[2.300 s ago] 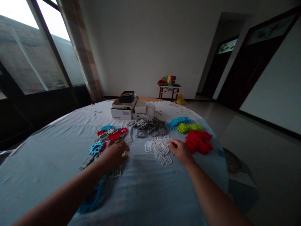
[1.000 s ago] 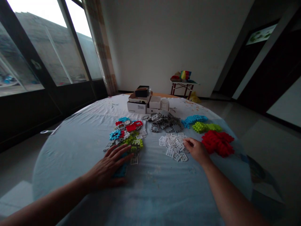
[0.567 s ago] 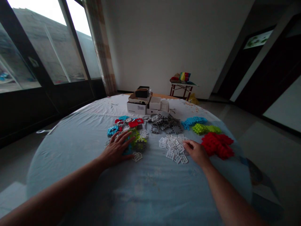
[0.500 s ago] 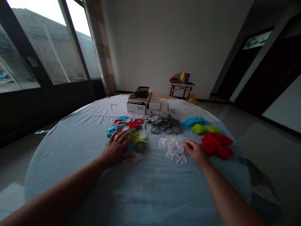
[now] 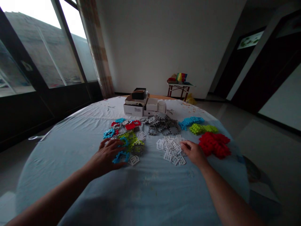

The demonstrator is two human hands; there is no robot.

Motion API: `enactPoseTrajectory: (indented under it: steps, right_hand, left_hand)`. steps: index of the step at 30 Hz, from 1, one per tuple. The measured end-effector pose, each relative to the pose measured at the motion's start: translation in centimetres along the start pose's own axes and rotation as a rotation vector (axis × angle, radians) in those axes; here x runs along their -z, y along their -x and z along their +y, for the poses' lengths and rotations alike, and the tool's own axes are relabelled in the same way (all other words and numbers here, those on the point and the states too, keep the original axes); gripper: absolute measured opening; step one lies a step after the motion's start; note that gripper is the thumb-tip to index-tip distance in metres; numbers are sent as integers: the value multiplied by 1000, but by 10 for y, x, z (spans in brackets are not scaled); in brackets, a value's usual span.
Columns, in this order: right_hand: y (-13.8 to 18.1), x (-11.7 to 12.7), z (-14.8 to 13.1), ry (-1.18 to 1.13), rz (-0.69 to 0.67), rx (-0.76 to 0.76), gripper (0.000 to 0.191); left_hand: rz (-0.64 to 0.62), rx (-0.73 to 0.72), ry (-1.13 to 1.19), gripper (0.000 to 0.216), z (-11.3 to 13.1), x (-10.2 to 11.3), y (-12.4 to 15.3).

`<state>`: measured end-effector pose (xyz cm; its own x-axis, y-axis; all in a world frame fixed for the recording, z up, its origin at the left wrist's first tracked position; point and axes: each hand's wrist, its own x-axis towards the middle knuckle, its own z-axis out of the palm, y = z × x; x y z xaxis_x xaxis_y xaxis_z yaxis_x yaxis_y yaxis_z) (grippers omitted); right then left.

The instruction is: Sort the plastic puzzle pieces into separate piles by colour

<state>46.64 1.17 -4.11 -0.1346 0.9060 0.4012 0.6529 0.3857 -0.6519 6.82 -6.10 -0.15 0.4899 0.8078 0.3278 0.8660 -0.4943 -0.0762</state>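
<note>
My left hand [image 5: 105,157] lies with fingers spread over the left edge of a mixed heap of plastic building pieces. Close to its fingers are blue pieces [image 5: 121,157], a lime-green piece [image 5: 129,137] and a grey square frame [image 5: 137,147]. A white window-like piece [image 5: 134,160] lies just beyond the thumb. My right hand [image 5: 194,153] has its fingers curled together at the right edge of a pile of white window-like pieces [image 5: 169,146]. What the fingertips pinch, if anything, is too small to make out.
Grey interlocking pieces [image 5: 162,124] are heaped behind the white pile. To the right lie blue pieces [image 5: 191,121], lime-green pieces [image 5: 203,128] and red pieces [image 5: 214,144]. Stacked boxes [image 5: 134,109] stand farther back on the cloth-covered round table [image 5: 150,194].
My left hand has drawn back to the left and nearer, uncovering more blue and green pieces. My right hand stays at the white pile. The camera view has shifted slightly.
</note>
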Motion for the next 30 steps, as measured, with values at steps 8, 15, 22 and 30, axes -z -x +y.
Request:
enactPoseTrajectory:
  steps: [8,15,22,30]
  right_hand:
    - [-3,2,-6,-49,28,25,24]
    - [-4,4,-11,-114,44,16,21]
    - [-7,4,-16,-137,74,26,20]
    - [-8,3,-17,-158,67,34,18]
  left_hand:
    - [-41,30,104,49,-6,4,2]
    - [-13,-6,127,42,-13,2,-2]
    - [-17,149,216,56,35,30,-94]
    - [-64,58,416,55,105,-13,-249]
